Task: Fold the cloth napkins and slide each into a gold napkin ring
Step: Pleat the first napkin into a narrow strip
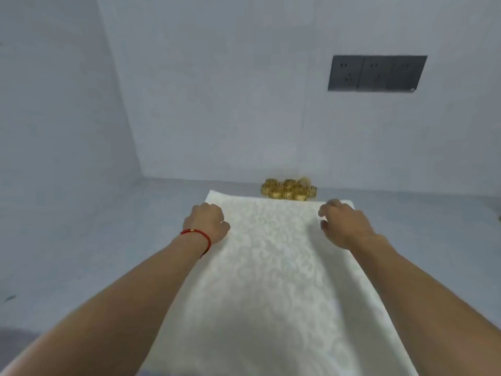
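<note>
A white patterned cloth napkin [273, 267] lies spread on the grey table, running from the near edge to the far side. My left hand [207, 222], with a red cord on its wrist, has its fingers curled at the napkin's far left corner and seems to grip it. My right hand [343, 222] hovers over the far right corner with fingers bent downward, touching or just above the cloth; whether it holds the cloth is unclear. A cluster of several gold napkin rings [288, 189] sits just beyond the napkin's far edge, by the wall.
The grey table [95, 253] meets pale walls at the back and left. A dark socket panel [376, 73] is mounted on the back wall, upper right. A small dark mark [10, 297] lies at the table's left edge.
</note>
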